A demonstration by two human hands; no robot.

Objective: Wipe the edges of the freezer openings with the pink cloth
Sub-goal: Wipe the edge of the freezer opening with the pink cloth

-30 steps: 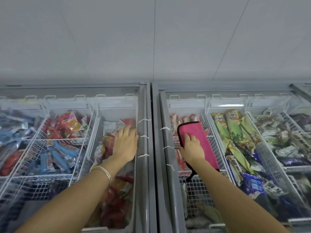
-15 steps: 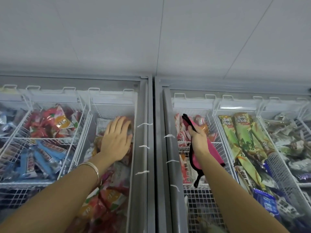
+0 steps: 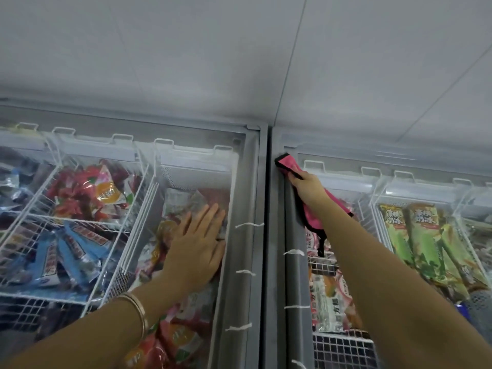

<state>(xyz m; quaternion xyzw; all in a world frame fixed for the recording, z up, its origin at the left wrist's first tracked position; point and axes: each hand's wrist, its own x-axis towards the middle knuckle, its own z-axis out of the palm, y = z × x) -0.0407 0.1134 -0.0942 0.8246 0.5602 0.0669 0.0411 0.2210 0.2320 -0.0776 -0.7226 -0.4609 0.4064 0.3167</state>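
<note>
Two chest freezers stand side by side. My right hand (image 3: 306, 189) grips the pink cloth (image 3: 288, 166), black-trimmed, and presses it against the far left corner of the right freezer's grey opening edge (image 3: 291, 230). The cloth's lower part hangs below my wrist. My left hand (image 3: 198, 247) lies flat, fingers spread, on the glass lid of the left freezer (image 3: 241, 262) near its right rim. A bangle sits on my left wrist.
White wire baskets (image 3: 127, 230) hold packaged ice creams: red and blue packs on the left, green packs (image 3: 423, 235) on the right. A narrow gap separates the two freezers. White wall panels rise behind them. Small white strips stick to both grey rims.
My right hand gathered the cloth off the basket and carried it up and left to the far corner of the right freezer's rim. My left hand stayed flat on the left lid.
</note>
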